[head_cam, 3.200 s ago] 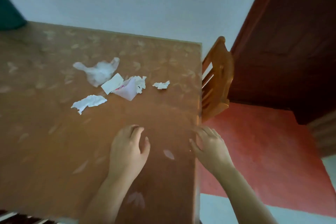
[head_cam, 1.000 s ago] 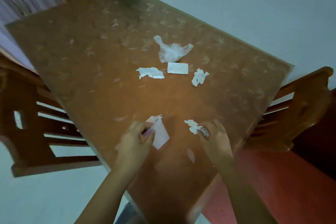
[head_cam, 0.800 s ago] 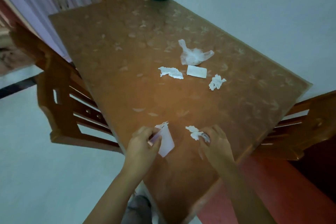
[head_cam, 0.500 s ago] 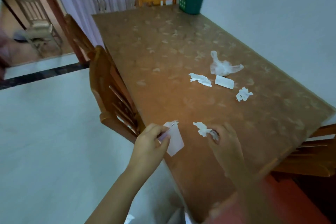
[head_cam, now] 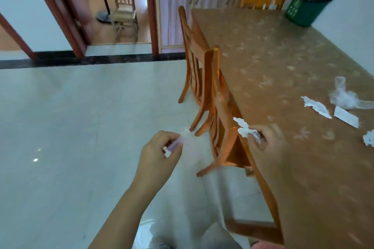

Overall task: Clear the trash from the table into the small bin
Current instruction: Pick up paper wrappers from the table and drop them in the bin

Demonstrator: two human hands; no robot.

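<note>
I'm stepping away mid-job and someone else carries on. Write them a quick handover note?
Left hand pinches a flat paper piece, out over the floor.
Right hand grips a crumpled scrap at the table edge.
Bin stands at the table's far corner.
Done: two pieces in hand.
Left: bin them, then the plastic wad, torn strip, white slip and small crumpled bit on the table.

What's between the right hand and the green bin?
Head view: only bare tabletop between right hand and bin; the loose scraps lie off to the side.
</note>
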